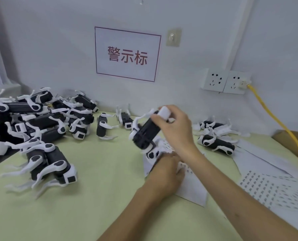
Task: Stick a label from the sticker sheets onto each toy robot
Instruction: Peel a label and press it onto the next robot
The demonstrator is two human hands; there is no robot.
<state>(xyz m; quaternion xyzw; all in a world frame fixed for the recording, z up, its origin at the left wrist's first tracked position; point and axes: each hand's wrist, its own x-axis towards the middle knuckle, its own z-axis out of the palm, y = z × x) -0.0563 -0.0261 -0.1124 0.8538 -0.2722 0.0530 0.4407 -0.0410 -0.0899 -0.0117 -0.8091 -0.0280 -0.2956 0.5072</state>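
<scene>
Right hand (177, 129) grips a black-and-white toy robot (145, 134), held tilted above the sticker sheet (191, 190). Left hand (165, 171) rests on that sheet; finger state indiscernible.

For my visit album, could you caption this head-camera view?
Right hand holds a toy robot above the green table while the left hand rests on a sticker sheet.

Black-and-white toy robot (145, 134) aloft over a white sticker sheet (193, 190); robot heap (40, 119) far left.
</scene>
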